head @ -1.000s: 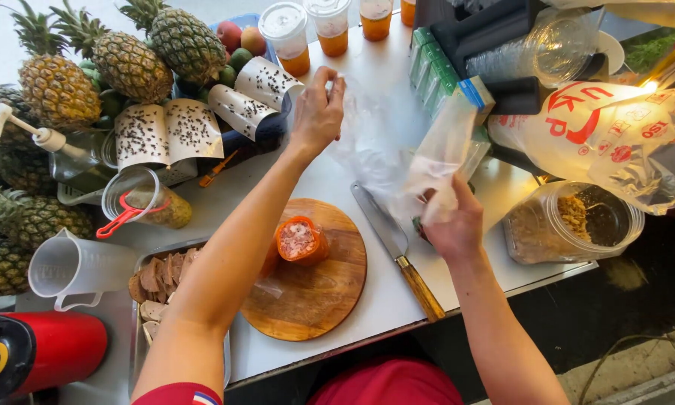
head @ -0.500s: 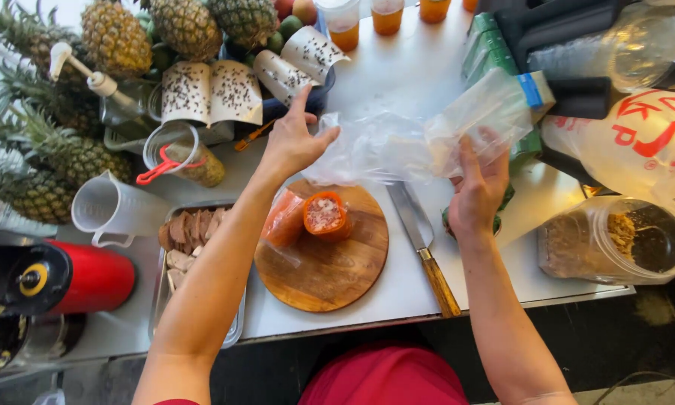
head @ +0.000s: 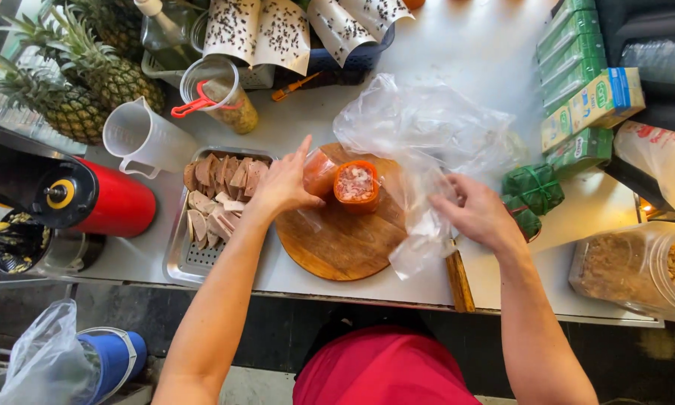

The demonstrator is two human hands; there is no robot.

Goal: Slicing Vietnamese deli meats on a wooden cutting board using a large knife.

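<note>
A round wooden cutting board point(head: 337, 244) lies on the white counter. On it stands a sausage roll in orange casing point(head: 356, 186), cut end up, with a second orange piece point(head: 319, 172) beside it. My left hand point(head: 283, 185) hovers with fingers apart at the board's left edge, touching or almost touching the second piece. My right hand point(head: 476, 214) pinches a clear plastic bag point(head: 424, 142) that drapes over the board's right side. A knife's wooden handle point(head: 459, 281) shows under the bag.
A metal tray of sliced sausage point(head: 214, 202) sits left of the board. A red cylindrical appliance point(head: 97, 199), a clear jug point(head: 142, 139) and pineapples point(head: 75, 75) stand farther left. Green leaf-wrapped parcels point(head: 532, 187), green cartons point(head: 585, 90) and a plastic jar point(head: 637, 270) stand on the right.
Both hands have come down toward the board. The plastic bag has been lowered from in front of me onto the board's right side, and my left hand has let go of it.
</note>
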